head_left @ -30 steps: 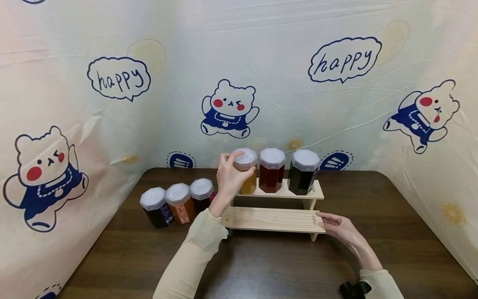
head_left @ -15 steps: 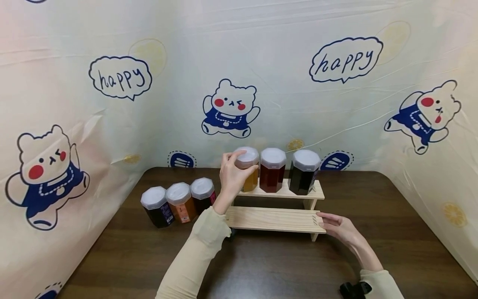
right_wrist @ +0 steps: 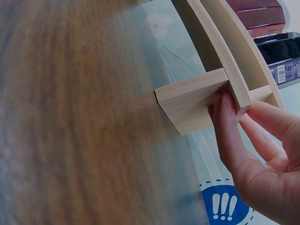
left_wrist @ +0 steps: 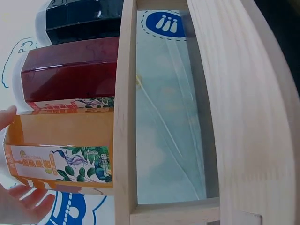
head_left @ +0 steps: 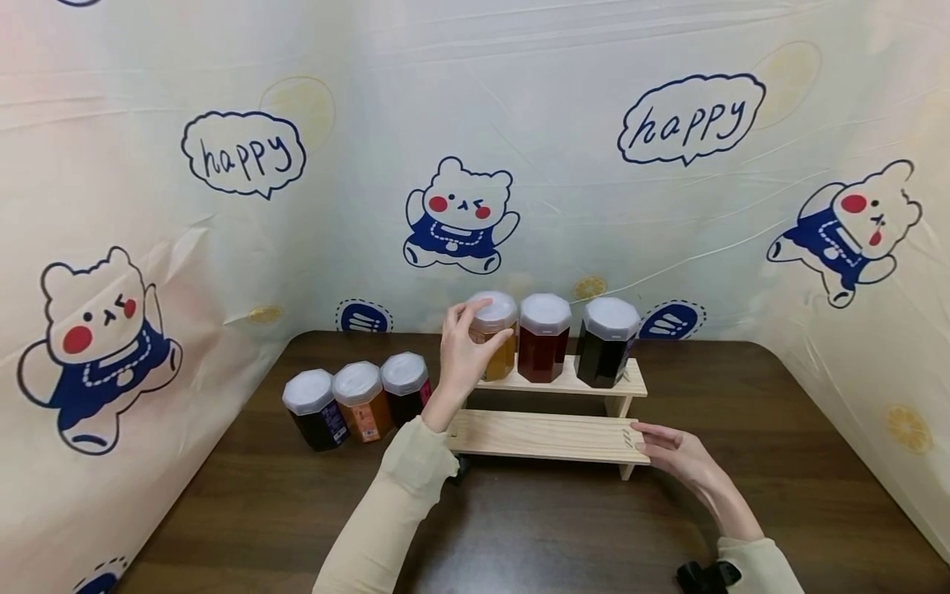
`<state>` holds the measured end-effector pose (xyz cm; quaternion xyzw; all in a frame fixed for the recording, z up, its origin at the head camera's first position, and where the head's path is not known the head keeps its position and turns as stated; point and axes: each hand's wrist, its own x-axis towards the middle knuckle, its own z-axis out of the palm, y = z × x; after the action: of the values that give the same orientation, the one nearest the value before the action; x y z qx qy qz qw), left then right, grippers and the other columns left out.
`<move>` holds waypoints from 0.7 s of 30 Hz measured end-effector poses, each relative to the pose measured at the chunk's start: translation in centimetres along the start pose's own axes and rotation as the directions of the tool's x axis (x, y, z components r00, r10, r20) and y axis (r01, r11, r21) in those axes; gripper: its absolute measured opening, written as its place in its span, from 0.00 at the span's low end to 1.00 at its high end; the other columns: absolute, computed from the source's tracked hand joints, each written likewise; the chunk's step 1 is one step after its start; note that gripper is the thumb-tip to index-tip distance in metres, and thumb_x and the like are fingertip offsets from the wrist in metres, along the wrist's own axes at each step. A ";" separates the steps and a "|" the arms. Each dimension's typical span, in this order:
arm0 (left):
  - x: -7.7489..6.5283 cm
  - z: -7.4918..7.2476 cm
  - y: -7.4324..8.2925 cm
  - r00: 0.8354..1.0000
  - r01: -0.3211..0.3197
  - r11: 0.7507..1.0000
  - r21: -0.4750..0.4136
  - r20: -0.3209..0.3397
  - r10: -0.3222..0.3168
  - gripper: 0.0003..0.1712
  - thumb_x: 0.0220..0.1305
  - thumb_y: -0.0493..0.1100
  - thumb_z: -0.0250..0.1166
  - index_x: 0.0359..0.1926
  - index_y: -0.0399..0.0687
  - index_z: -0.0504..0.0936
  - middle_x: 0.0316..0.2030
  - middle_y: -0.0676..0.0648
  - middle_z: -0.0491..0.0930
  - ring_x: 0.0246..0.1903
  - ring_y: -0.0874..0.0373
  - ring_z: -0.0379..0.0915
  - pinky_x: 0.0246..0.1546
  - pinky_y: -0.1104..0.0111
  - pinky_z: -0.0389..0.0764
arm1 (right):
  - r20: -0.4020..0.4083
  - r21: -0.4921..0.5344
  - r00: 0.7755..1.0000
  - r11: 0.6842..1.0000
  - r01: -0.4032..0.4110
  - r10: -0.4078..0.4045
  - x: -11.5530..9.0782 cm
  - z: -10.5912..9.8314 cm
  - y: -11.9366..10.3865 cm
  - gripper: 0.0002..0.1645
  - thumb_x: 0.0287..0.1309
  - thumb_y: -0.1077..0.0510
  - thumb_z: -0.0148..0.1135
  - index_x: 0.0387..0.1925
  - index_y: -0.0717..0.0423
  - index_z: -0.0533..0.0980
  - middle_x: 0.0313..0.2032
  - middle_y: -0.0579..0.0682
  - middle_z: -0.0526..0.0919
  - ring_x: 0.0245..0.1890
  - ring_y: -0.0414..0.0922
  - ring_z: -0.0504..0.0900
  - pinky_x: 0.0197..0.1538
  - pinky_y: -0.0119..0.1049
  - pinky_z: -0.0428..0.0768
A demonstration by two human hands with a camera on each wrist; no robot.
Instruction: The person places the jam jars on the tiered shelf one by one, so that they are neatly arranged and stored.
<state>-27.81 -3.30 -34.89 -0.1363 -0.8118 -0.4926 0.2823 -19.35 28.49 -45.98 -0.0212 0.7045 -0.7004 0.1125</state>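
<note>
My left hand (head_left: 462, 355) grips an amber jar (head_left: 499, 360) by its lid and upper side, at the left end of the upper shelf of a two-tier wooden rack (head_left: 549, 436). In the left wrist view, the jar's printed label (left_wrist: 56, 162) shows, and its base is against the shelf. Right beside it stands a dark red jar (head_left: 543, 351), then a near-black jar (head_left: 604, 355). All have white octagonal lids. My right hand (head_left: 684, 456) pinches the right end of the lower shelf, thumb and fingers on opposite faces of the board (right_wrist: 236, 89).
Left of the rack, three more jars stand in a slanted row on the brown table (head_left: 223, 511): a dark one (head_left: 317, 425), an orange one (head_left: 364, 419) and another dark one (head_left: 404, 404). A printed curtain (head_left: 564, 165) hangs behind and at both sides.
My left hand has shifted the amber jar slightly right, closing the gap to the dark red jar. My right hand keeps its hold on the rack's end.
</note>
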 end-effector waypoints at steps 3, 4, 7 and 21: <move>-0.2 -0.1 -0.2 1.000 -0.027 0.999 -0.025 0.005 0.027 0.29 0.48 0.46 0.68 0.53 0.49 0.73 0.50 0.39 0.66 0.48 0.48 0.64 0.41 0.61 0.73 | 0.000 -0.001 1.000 1.000 -0.001 0.001 0.0 0.0 0.0 0.30 0.53 0.65 0.57 0.55 0.76 0.61 0.46 0.50 0.76 0.39 0.35 0.77 0.42 0.31 0.75; -0.2 -0.2 -0.3 0.999 -0.037 0.999 -0.031 0.002 0.037 0.29 0.49 0.45 0.67 0.54 0.49 0.73 0.51 0.39 0.66 0.48 0.47 0.65 0.42 0.60 0.73 | 0.002 0.001 1.000 1.000 -0.001 0.001 0.0 0.0 0.0 0.30 0.53 0.65 0.57 0.55 0.76 0.61 0.45 0.50 0.76 0.39 0.35 0.77 0.41 0.31 0.75; -0.5 -0.5 -0.5 0.997 -0.071 0.996 -0.049 -0.027 0.070 0.27 0.51 0.43 0.66 0.54 0.47 0.73 0.51 0.39 0.67 0.49 0.47 0.66 0.45 0.59 0.71 | 0.011 0.010 1.000 1.000 0.002 -0.002 0.0 0.0 0.1 0.29 0.54 0.66 0.57 0.55 0.75 0.62 0.44 0.48 0.77 0.39 0.35 0.77 0.41 0.30 0.75; -1.7 -3.0 -0.9 0.968 -0.225 0.969 -0.098 -0.136 0.211 0.17 0.53 0.36 0.63 0.45 0.37 0.77 0.44 0.39 0.74 0.47 0.50 0.69 0.46 0.56 0.68 | 0.080 0.055 0.995 0.997 0.055 -0.059 0.5 -0.7 1.0 0.17 0.52 0.63 0.59 0.45 0.46 0.77 0.41 0.38 0.78 0.40 0.34 0.77 0.41 0.29 0.75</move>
<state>-25.97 -6.25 -35.48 -0.2096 -0.7436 -0.5111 0.3767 -19.89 29.14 -47.07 -0.0668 0.6798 -0.7202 0.1216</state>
